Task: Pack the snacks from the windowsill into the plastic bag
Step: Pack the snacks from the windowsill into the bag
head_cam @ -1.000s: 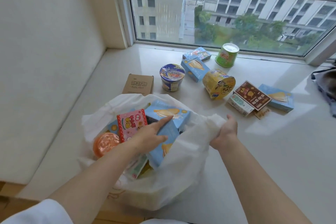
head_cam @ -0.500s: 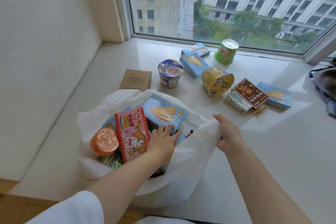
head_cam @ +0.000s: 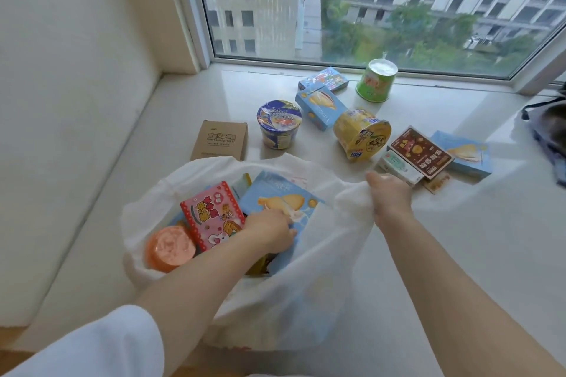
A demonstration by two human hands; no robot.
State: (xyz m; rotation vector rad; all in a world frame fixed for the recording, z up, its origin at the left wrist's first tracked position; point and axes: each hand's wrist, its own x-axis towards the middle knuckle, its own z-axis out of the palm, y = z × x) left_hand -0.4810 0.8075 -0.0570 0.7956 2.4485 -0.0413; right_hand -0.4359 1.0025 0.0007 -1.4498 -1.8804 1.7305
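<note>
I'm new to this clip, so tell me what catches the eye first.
The white plastic bag at bottom centre gapes open, with a pink box and an orange lid showing inside. The left hand reaches into it onto a blue box, while the right hand pinches the bag's rim. Beyond, snacks crowd the windowsill, a tipped yellow cup among them.

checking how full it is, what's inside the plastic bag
Inside the plastic bag: a pink box, a blue box and an orange lid. The left hand covers what lies deeper.
</note>
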